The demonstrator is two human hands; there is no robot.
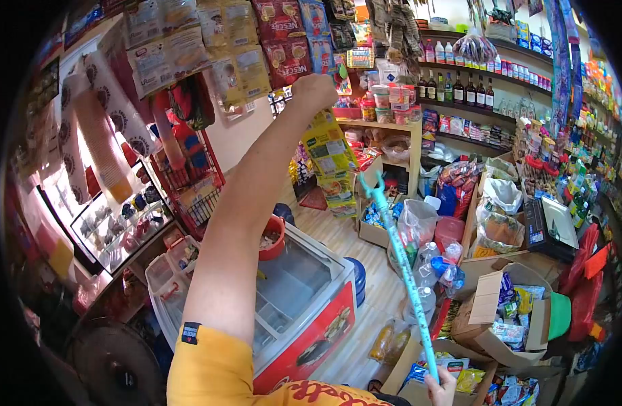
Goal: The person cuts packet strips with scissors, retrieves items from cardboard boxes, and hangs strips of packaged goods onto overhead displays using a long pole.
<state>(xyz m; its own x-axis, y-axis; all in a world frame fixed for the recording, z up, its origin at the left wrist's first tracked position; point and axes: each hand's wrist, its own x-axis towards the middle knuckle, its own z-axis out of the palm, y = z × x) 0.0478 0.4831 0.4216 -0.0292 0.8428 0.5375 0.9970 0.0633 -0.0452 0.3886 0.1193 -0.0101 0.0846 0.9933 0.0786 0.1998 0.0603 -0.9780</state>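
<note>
My left hand is raised in front of the hanging packets, its fingers closed. Right below it hangs a strip of yellow and green sachets, which the hand appears to grip at its top end. Down at the lower right, my right hand is wrapped round the lower end of a turquoise pole. The pole leans up and to the left, and its upper end is a small fork, close to the sachet strip but apart from it.
Red Nescafe packets and other sachet strips hang overhead. Below my left arm stands a glass-topped chest freezer with a red bucket on it. Cardboard boxes and plastic bottles crowd the right side. Bottles line the shelves behind.
</note>
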